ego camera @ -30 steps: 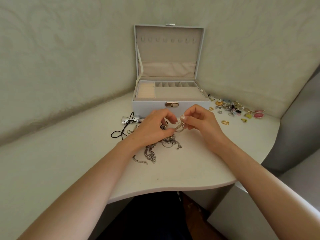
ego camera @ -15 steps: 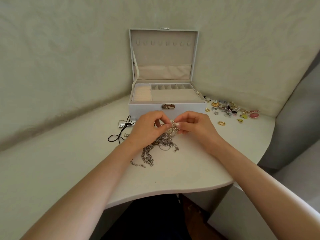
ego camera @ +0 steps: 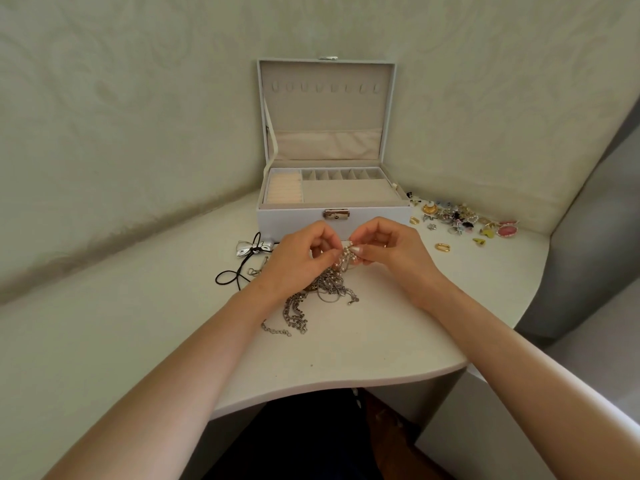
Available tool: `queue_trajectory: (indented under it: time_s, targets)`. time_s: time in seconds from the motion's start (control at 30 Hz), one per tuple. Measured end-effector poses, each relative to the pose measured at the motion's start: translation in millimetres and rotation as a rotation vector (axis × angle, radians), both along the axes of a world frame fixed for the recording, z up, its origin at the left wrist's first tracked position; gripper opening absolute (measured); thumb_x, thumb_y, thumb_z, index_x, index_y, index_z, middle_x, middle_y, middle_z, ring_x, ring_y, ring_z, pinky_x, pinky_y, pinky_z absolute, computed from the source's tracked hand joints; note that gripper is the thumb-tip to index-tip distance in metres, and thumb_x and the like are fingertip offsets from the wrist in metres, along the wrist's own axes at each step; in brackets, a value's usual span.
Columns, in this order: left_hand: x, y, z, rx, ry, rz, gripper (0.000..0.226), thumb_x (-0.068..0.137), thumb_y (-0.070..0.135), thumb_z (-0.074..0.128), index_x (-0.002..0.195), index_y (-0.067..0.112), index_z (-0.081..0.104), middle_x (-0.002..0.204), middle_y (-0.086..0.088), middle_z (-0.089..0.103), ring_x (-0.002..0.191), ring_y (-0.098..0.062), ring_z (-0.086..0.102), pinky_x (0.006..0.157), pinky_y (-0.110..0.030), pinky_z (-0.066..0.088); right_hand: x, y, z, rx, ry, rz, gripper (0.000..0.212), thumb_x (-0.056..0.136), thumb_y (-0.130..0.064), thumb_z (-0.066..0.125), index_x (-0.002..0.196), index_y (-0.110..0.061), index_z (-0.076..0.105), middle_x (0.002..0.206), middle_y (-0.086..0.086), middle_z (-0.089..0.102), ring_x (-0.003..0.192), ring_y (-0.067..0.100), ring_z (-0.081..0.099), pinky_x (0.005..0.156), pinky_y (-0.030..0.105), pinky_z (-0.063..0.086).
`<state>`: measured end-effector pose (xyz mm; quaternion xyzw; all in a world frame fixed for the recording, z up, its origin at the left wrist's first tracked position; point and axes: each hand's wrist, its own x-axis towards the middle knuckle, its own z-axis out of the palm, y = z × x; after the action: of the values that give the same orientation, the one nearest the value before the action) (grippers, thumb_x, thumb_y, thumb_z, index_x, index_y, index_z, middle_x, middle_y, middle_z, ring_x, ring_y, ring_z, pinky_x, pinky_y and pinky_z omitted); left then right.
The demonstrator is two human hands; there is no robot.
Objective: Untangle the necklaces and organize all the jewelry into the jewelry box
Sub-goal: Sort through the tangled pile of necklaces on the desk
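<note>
A tangle of silver necklaces (ego camera: 329, 289) lies on the white table just in front of the open pale jewelry box (ego camera: 332, 216). My left hand (ego camera: 298, 258) and my right hand (ego camera: 391, 251) meet above the tangle, and both pinch a beaded strand lifted from its top. Chain ends trail toward me at the lower left of the pile. The box lid stands upright, showing hooks and a pouch; its tray has ring rolls on the left and small compartments at the back.
A black cord necklace with a silver bow (ego camera: 249, 249) lies left of my hands. A cluster of small earrings and brooches (ego camera: 460, 220) and a gold ring-shaped piece (ego camera: 443, 247) lie right of the box. The table's curved front edge (ego camera: 346, 382) runs below my forearms.
Both hands stayed at the top of the tangle, with the fingertips working the beaded strand a little closer together. The view shifted slightly.
</note>
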<state>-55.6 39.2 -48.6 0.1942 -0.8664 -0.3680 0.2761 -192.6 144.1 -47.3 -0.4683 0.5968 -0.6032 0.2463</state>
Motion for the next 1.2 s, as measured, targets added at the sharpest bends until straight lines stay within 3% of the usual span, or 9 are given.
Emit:
queue_trajectory:
  time_s: [0.2,0.53,0.67,0.87,1.03,1.2]
  targets:
    - [-0.6,-1.6,-2.5,0.000,-0.030,-0.017,0.009,0.084,0.016,0.068,0.089,0.020,0.062,0.073,0.012,0.061,0.065,-0.009,0.050,0.072,-0.032,0.046,0.7,0.3,0.5,-0.011,0.002,0.009,0.024,0.078,0.012,0.065,0.081,-0.012,0.064,0.075,0.004,0.062,0.060,0.008,0.061,0.061,0.018,0.048]
    - [0.9,0.1,-0.4,-0.031,-0.068,-0.010,0.018,0.077,0.022,0.075,0.078,0.023,0.057,0.075,0.014,0.048,0.074,-0.010,0.048,0.069,-0.024,0.039,1.0,1.2,0.1,-0.027,-0.011,0.069,0.027,0.075,0.013,0.066,0.084,-0.012,0.064,0.079,0.007,0.063,0.072,0.013,0.060,0.073,0.023,0.052]
    - [0.6,-1.6,-1.1,-0.009,-0.037,-0.013,0.016,0.078,0.020,0.075,0.079,0.017,0.058,0.073,0.010,0.053,0.069,-0.009,0.048,0.066,-0.025,0.040,0.5,0.3,-0.7,-0.010,0.007,0.048,0.028,0.075,0.014,0.066,0.084,-0.013,0.065,0.076,0.004,0.062,0.072,0.014,0.058,0.075,0.028,0.050]
    - [1.2,-2.0,1.0,0.029,0.076,-0.028,0.021,0.077,0.007,0.073,0.090,0.012,0.058,0.079,0.005,0.066,0.063,-0.003,0.048,0.060,-0.008,0.035,0.4,-1.0,-2.0,-0.004,0.041,0.011,0.028,0.075,0.014,0.066,0.083,-0.013,0.065,0.075,0.002,0.062,0.072,0.012,0.057,0.075,0.028,0.047]
    - [1.1,-3.8,-1.7,0.023,0.008,-0.086,0.028,0.080,0.005,0.071,0.094,0.022,0.054,0.081,0.011,0.063,0.065,-0.002,0.049,0.068,-0.017,0.044,0.4,-0.6,-2.0,-0.009,0.010,0.036,0.026,0.076,0.015,0.064,0.085,-0.010,0.065,0.078,0.005,0.063,0.070,0.011,0.059,0.068,0.019,0.049]
    - [0.8,-3.6,-2.8,0.033,-0.011,-0.072,0.028,0.078,0.012,0.074,0.094,0.023,0.054,0.085,0.014,0.063,0.065,-0.003,0.049,0.070,-0.019,0.045,0.3,-1.2,-2.2,-0.022,0.007,0.043,0.027,0.076,0.015,0.064,0.084,-0.011,0.065,0.080,0.007,0.063,0.072,0.012,0.060,0.070,0.021,0.052]
